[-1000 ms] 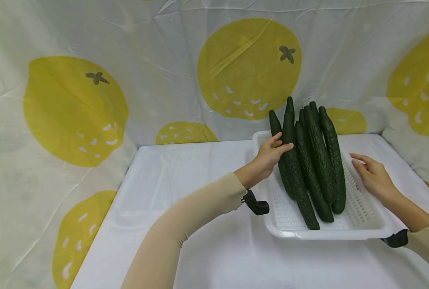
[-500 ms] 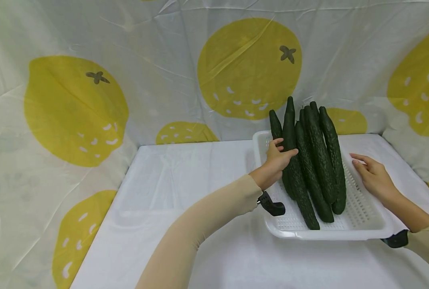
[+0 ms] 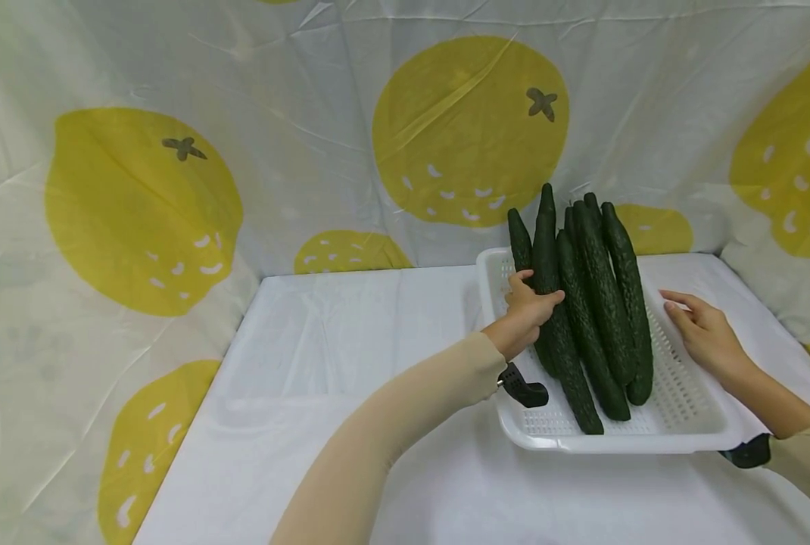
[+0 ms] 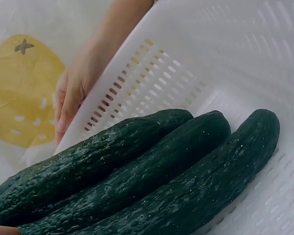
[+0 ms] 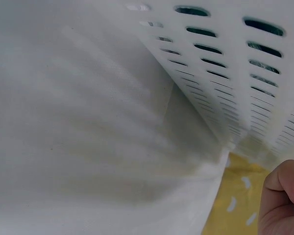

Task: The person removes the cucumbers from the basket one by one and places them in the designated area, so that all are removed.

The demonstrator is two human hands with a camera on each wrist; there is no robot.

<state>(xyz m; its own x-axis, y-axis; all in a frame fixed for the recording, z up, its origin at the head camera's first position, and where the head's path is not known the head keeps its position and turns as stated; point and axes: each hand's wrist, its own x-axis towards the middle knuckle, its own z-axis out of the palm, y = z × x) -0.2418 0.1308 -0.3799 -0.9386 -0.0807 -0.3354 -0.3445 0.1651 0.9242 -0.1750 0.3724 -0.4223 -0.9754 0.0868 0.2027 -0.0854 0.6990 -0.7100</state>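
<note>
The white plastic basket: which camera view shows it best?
The head view: nearly the whole basket shows there, partly covered by cucumbers. The left wrist view shows only part of its inside; the right wrist view, part of its slotted outside.

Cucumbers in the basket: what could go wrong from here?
The cucumbers jut beyond the far rim of the white basket, so a bumped one could roll. They lie crowded, with the left hand at the leftmost two, so lifting one might drag its neighbour. Even with the right hand at its side, the basket might shift under a pull.
</note>
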